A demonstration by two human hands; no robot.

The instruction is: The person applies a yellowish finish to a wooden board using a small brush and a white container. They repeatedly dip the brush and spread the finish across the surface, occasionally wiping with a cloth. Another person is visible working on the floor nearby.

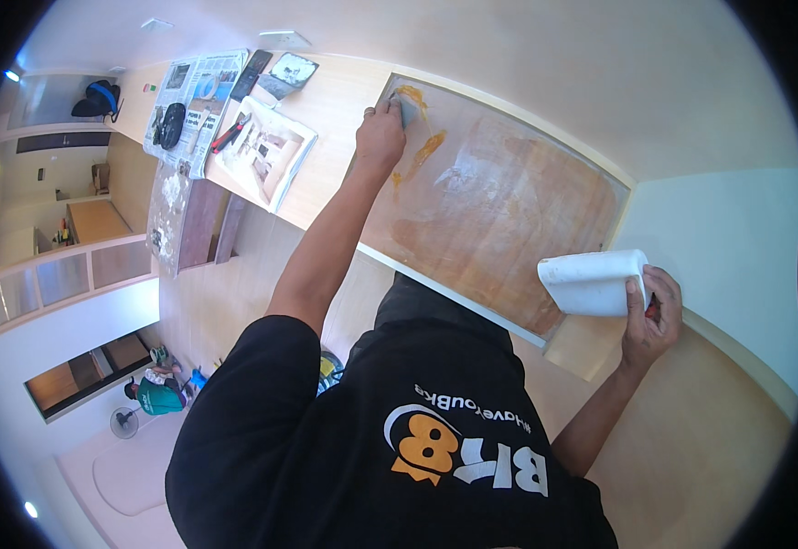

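Observation:
My left hand (380,137) grips a small grey spreader (408,112), held on or just over the upper-left part of a brownish recessed panel (499,220). Orange-yellow streaks of a glossy paste (431,146) run beside it. At the panel's lower right, my right hand (650,316) holds a white plastic container (586,284), thumb on its front. Something red (652,309) shows among those fingers, too hidden to name. Left of my left hand lie an open magazine (266,160) and a red-handled tool (230,134).
Newspaper (184,87) with a dark pouch (173,123), a black phone (251,75) and a stained grey holder (289,75) sit on the pale counter (335,119). A spattered step stool (198,220) stands below. A person in green (161,395) is at lower left, near a fan (124,421).

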